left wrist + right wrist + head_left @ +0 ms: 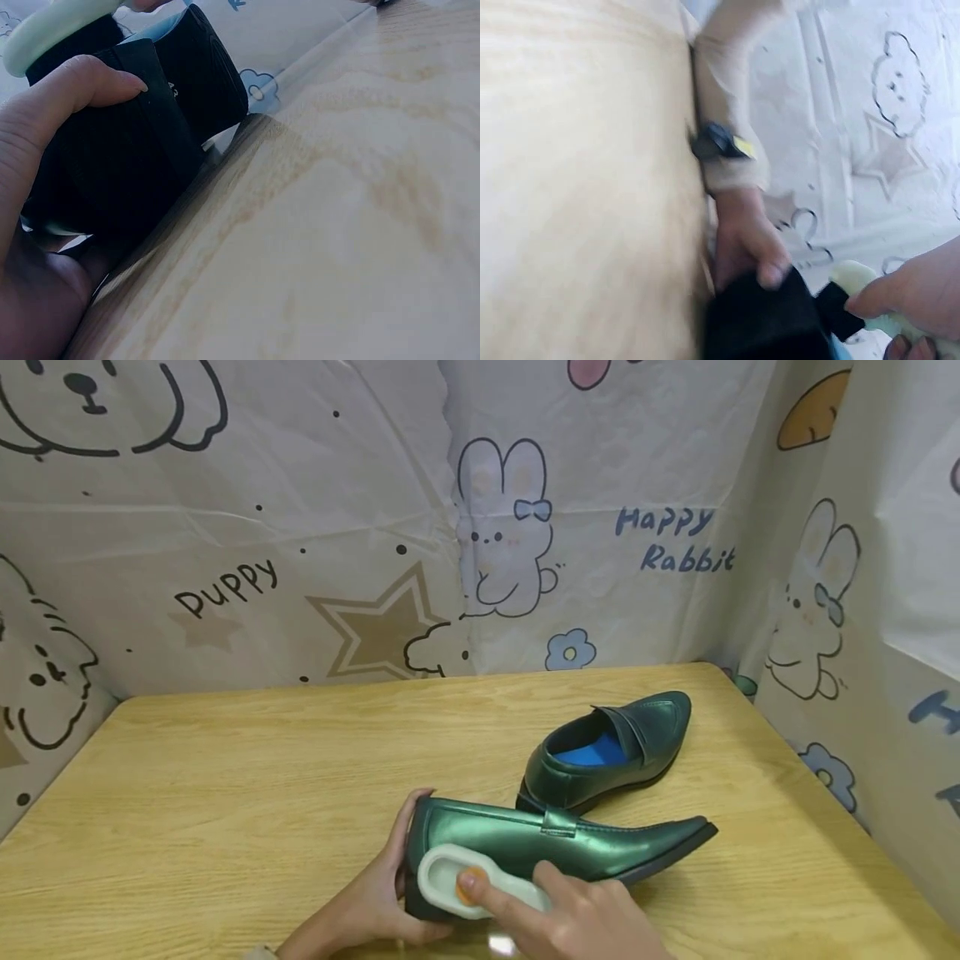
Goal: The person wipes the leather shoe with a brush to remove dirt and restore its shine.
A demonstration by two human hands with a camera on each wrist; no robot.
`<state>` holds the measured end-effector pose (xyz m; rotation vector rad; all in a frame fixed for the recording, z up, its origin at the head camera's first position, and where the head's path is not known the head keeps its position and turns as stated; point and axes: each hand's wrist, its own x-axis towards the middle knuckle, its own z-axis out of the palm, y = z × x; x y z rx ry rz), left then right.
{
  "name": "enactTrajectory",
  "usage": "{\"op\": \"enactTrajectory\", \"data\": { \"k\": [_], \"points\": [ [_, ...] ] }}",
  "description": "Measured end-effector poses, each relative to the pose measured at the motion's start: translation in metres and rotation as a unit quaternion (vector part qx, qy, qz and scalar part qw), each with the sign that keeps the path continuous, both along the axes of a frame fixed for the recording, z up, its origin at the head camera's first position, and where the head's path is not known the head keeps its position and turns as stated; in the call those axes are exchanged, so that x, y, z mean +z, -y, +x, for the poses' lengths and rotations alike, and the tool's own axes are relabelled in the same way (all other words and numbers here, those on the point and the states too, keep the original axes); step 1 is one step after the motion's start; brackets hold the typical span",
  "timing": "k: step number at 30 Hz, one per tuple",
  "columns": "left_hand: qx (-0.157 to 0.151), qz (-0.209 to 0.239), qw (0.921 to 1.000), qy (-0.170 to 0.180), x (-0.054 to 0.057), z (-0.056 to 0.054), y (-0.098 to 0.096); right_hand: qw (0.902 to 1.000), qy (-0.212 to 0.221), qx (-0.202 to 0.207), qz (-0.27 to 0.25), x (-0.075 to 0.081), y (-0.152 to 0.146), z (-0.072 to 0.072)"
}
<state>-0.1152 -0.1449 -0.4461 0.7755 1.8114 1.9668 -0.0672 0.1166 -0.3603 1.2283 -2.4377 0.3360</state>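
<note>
A shiny green loafer lies tipped on its side near the front of the table, toe to the right. My left hand grips it around the heel; in the left wrist view the thumb lies across the dark sole. In my right hand is a pale green brush with an orange button, the index finger resting on that button. The brush's dark underside is against or very close to the heel part of the shoe's side; exact contact is hidden.
A second green loafer with a blue insole stands upright just behind the first, toe toward the back right. Both are on a wood-grain table. A white cloth printed with cartoon animals hangs behind and at the sides.
</note>
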Motion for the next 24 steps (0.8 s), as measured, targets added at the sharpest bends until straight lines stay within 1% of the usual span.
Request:
{"op": "enactTrajectory", "data": {
  "k": [2,5,8,11,13,15,17,19,21,24],
  "points": [
    [0.001,-0.003,1.0,-0.006,0.0,0.0,0.001,1.0,0.008,0.001,0.0,-0.002,0.004,0.004],
    [-0.002,-0.005,1.0,-0.006,0.0,0.0,0.002,0.9998,0.016,-0.01,-0.002,-0.003,0.007,0.006],
    [0.0,-0.007,1.0,0.0,0.0,0.0,0.002,0.9998,0.012,-0.016,0.004,-0.001,0.006,0.005],
    [0.003,-0.002,1.0,0.006,0.0,-0.001,0.002,0.9999,-0.002,-0.012,-0.002,0.002,0.002,-0.001],
    [0.002,0.003,0.9999,0.011,-0.001,-0.001,0.001,0.9994,-0.02,-0.026,-0.012,0.006,-0.002,-0.005],
    [0.002,0.007,0.9999,0.013,-0.001,-0.001,0.001,0.9975,-0.033,-0.058,-0.022,0.01,-0.007,-0.01],
    [0.002,0.009,0.9999,0.014,-0.001,-0.001,0.0,0.9945,-0.035,-0.096,-0.022,0.014,-0.011,-0.013],
    [0.003,0.009,0.9999,0.011,0.0,-0.001,0.0,0.992,-0.036,-0.119,-0.019,0.016,-0.013,-0.014],
    [0.003,0.009,0.9999,0.01,0.0,0.0,0.0,0.9913,-0.028,-0.128,-0.015,0.017,-0.014,-0.014],
    [0.003,0.006,0.9999,0.01,0.0,0.0,0.0,0.992,-0.033,-0.121,-0.013,0.016,-0.014,-0.014]
  ]
}}
